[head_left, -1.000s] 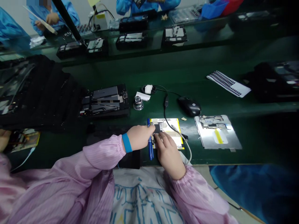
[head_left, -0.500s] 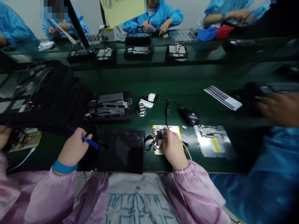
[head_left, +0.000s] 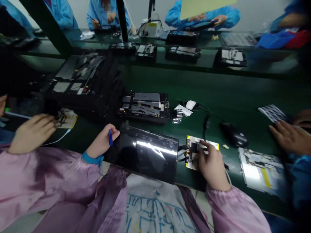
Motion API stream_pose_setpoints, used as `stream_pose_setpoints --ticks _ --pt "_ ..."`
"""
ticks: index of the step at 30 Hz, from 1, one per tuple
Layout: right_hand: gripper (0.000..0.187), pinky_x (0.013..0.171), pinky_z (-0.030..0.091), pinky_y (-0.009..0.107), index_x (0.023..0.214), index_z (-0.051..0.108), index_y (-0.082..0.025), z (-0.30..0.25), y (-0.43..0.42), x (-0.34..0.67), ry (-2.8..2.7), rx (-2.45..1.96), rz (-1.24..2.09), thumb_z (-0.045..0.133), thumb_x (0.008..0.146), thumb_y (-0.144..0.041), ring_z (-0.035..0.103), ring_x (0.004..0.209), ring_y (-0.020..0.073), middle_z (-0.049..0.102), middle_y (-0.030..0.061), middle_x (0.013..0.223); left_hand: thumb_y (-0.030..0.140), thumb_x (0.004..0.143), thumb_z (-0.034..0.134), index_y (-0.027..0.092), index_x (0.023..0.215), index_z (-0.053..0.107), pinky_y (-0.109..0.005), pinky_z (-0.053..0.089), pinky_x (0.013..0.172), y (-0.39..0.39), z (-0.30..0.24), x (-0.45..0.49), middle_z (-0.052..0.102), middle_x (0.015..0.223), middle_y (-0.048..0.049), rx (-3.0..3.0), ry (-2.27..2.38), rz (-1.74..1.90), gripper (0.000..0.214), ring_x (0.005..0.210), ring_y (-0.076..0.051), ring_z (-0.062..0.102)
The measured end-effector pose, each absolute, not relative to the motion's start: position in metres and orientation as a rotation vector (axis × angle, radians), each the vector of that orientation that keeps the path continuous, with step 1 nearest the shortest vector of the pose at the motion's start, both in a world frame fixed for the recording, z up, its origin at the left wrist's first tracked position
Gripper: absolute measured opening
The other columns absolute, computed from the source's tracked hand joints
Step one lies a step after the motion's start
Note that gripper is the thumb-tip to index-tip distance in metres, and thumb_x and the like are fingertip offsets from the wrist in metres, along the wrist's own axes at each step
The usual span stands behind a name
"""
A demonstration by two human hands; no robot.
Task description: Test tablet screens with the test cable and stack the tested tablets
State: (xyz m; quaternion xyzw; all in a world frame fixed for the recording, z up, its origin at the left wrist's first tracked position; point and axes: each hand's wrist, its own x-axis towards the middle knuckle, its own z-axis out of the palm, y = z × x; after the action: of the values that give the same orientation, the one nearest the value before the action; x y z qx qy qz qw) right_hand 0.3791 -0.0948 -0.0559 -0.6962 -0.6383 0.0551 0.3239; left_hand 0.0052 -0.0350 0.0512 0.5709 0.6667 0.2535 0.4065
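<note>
My left hand (head_left: 104, 142), with a blue band at its wrist, is closed around a blue pen (head_left: 110, 138). It is beside the left edge of a black, glossy screen panel (head_left: 148, 155) that reflects a bright strip of light. Dark flat cables (head_left: 182, 148) run from the panel's right side to a white battery pack (head_left: 192, 164) with yellow edges. Over that pack my right hand (head_left: 212, 165) rests with curled fingers, its fingertips at a dark part near the top. What lies between those fingertips is hidden.
Behind the panel lie an opened tablet body (head_left: 144, 106), a small metal stand (head_left: 178, 116) and a black mouse (head_left: 234, 134). Stacked tablets (head_left: 82, 81) rise at left. A silver plate (head_left: 262, 171) lies right. Co-workers' hands (head_left: 35, 132) are close on both sides.
The view has turned left, so things appear farther right. The pen now points more toward me, and the panel appears more tilted. A neighbour's hand at left has come further into view.
</note>
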Motion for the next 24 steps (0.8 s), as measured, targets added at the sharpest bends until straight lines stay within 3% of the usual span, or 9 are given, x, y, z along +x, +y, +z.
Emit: stream_pose_setpoints --ticks 4,6,9,13,17,24 --pt "0.038 0.088 0.046 0.051 0.125 0.048 -0.018 -0.011 -0.113 0.335 -1.689 -1.597 0.099 0.048 0.089 -0.031 0.054 0.110 0.0309 0.058 0.0178 0.118 0.045 0.082 0.049 0.023 0.082 0.038 -0.021 0.022 0.038 -0.027 0.038 0.007 0.029 0.050 0.0094 1.222 1.560 0.703 0.024 0.037 -0.008 0.028" --pt "0.040 0.093 0.047 0.046 0.127 0.045 -0.020 0.010 -0.125 0.303 -1.975 -1.269 0.282 0.052 0.088 -0.027 0.054 0.114 0.0267 0.060 0.0151 0.119 0.043 0.082 0.050 0.022 0.080 0.039 -0.021 0.026 0.042 -0.022 0.028 0.007 0.032 0.054 0.0077 1.262 1.531 0.786 0.023 0.041 -0.009 0.031" --pt "0.038 0.108 0.033 0.053 0.126 0.048 -0.021 0.021 -0.133 0.269 -2.420 -0.873 0.450 0.053 0.089 -0.029 0.052 0.122 0.0250 0.066 0.0094 0.114 0.038 0.081 0.052 0.020 0.074 0.041 -0.023 0.036 0.056 -0.016 0.015 0.007 0.039 0.066 0.0039 1.427 1.496 0.930 0.023 0.059 -0.011 0.040" --pt "0.034 0.108 0.015 0.069 0.122 0.052 -0.019 0.008 -0.114 0.281 -2.418 -1.239 0.269 0.049 0.091 -0.033 0.048 0.127 0.0316 0.067 0.0112 0.112 0.036 0.080 0.053 0.020 0.072 0.040 -0.026 0.036 0.064 -0.017 0.009 0.007 0.039 0.069 0.0029 1.497 1.449 0.949 0.022 0.065 -0.012 0.039" --pt "0.038 0.103 0.023 0.070 0.122 0.050 -0.015 0.005 -0.094 0.305 -2.163 -1.520 0.022 0.049 0.091 -0.038 0.046 0.128 0.0370 0.065 0.0165 0.115 0.035 0.081 0.053 0.020 0.071 0.037 -0.027 0.034 0.063 -0.020 0.006 0.007 0.035 0.067 0.0035 1.494 1.401 0.975 0.023 0.062 -0.012 0.036" --pt "0.037 0.113 0.023 0.059 0.124 0.048 -0.018 0.024 -0.110 0.255 -2.537 -0.901 0.437 0.055 0.088 -0.028 0.045 0.131 0.0262 0.063 0.0115 0.123 0.033 0.084 0.051 0.020 0.072 0.036 -0.026 0.031 0.061 -0.021 0.000 0.008 0.033 0.068 0.0040 1.524 1.360 1.018 0.022 0.061 -0.011 0.033"
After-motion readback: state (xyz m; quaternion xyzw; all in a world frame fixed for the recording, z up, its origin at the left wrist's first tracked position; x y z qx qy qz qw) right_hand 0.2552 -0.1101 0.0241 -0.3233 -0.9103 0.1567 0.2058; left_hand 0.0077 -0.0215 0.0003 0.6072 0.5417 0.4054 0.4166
